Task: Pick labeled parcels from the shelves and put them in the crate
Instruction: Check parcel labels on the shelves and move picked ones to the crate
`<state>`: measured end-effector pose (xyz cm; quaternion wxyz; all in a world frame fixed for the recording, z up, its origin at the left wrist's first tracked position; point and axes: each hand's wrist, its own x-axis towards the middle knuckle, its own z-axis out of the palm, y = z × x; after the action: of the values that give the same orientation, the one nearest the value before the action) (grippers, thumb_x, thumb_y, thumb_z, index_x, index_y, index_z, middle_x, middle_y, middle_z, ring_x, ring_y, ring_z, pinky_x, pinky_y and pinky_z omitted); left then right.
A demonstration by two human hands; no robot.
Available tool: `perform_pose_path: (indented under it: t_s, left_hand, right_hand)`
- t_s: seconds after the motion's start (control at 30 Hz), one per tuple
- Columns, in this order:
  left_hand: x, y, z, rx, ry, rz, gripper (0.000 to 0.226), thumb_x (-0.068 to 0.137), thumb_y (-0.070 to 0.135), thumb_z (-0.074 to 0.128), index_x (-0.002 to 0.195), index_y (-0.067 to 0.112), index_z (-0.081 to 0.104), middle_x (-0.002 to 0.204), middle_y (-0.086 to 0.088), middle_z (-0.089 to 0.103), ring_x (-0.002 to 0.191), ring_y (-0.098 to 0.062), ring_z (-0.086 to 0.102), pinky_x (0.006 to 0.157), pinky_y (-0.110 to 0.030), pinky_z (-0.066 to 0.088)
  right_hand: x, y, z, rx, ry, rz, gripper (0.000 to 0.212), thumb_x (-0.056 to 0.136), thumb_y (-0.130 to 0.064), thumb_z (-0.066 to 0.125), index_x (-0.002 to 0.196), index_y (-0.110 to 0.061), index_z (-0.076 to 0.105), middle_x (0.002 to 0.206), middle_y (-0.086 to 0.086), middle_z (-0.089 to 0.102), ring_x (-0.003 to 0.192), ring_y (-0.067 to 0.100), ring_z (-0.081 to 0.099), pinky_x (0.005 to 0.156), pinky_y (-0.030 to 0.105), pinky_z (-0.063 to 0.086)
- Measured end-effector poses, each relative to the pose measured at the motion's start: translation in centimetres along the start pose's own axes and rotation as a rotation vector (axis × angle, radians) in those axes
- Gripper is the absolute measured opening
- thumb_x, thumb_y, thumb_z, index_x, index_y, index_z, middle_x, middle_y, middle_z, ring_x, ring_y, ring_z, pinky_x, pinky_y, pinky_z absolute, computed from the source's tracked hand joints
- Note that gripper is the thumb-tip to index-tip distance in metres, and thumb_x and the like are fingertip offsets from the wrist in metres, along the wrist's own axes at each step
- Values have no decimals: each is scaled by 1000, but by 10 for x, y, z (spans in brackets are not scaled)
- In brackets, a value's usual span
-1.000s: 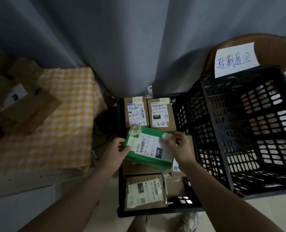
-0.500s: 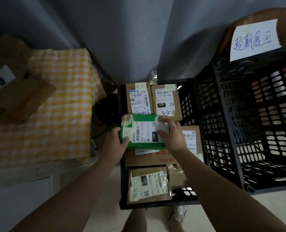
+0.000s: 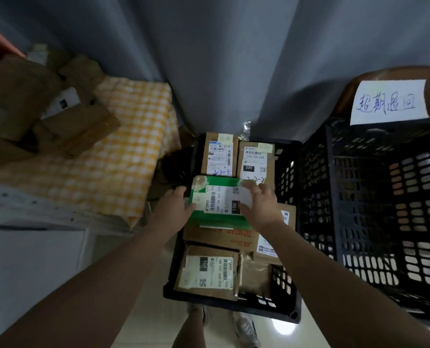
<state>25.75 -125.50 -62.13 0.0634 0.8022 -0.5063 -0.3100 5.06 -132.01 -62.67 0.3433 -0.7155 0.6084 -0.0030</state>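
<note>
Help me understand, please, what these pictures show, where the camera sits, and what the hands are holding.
There is no machine: a person wears one camera on the head, looking down at their own bare arms. The left hand grips the edge of a green parcel with a white label; the right hand lies flat on top. It sits over brown labelled parcels in a small black crate. A larger black crate with a handwritten paper sign stands to the right; cardboard boxes lie on a checked cloth to the left.
</note>
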Motion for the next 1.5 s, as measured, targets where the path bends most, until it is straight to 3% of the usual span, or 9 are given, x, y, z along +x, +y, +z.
perform_pose_path:
  t_s: [0.33,0.47,0.57,0.77,0.83,0.93,1.07,1.23,1.5]
  left_hand:
    - [-152,39,-93,281,416,124,34,97,29,46,127,15,53,123,-4,51,112,-23,47,88,-34,44]
    - [-225,39,-134,426,616,124,29,95,25,50,119,12,60,117,-10,58,105,-29,55,82,-41,50]
    - [-277,37,-162,510,734,91,26,87,24,50,101,10,68,99,-12,66,88,-31,65,66,-41,56]
    - [-372,26,-182,505,938,-50,28,81,30,47,87,17,71,88,-4,67,78,-24,65,63,-31,53]
    - [-407,21,-188,486,1012,-106,33,81,30,41,85,16,71,88,-4,67,78,-23,64,64,-31,53]
    - [-465,9,-188,466,1135,-196,29,84,29,48,95,14,71,97,-6,68,85,-25,65,69,-33,53]
    - [-542,-15,-172,422,1225,-365,21,86,27,60,102,17,69,104,-2,67,92,-22,63,75,-34,54]
    - [-615,-46,-164,399,1367,-485,34,87,33,45,107,13,64,105,-5,62,94,-25,56,80,-33,48]
    - [-674,-65,-254,484,1540,-484,57,85,30,64,136,13,45,135,-13,47,123,-28,45,100,-35,38]
  right_hand:
    - [-79,-82,-86,-240,62,-604,36,98,-27,46,132,-18,50,131,5,49,109,26,54,78,32,48]
    - [-122,-136,-110,-294,95,-860,31,97,-27,45,125,-17,55,122,5,53,112,26,51,85,34,48]
    - [-156,-176,-120,-325,169,-1039,34,96,-29,45,127,-19,55,124,3,55,115,25,51,90,35,45]
    - [-229,-233,-112,-129,181,-1326,26,91,-27,50,104,-14,68,99,5,67,92,26,62,75,38,51]
    - [-261,-253,-107,-67,178,-1410,30,89,-31,44,97,-16,69,93,1,67,84,21,63,70,32,49]
    - [-316,-279,-100,69,196,-1529,11,85,-19,59,90,-16,69,85,-1,68,73,15,62,64,25,45]
    - [-380,-302,-67,192,90,-1615,27,87,-32,50,102,-19,69,103,-4,68,95,10,61,86,21,41]
    - [-456,-335,-25,321,43,-1789,29,87,-27,53,109,-15,67,117,3,63,108,16,56,89,23,38]
    - [-536,-422,-37,579,277,-1825,48,82,-22,67,126,-23,49,143,8,36,131,24,31,104,46,34]
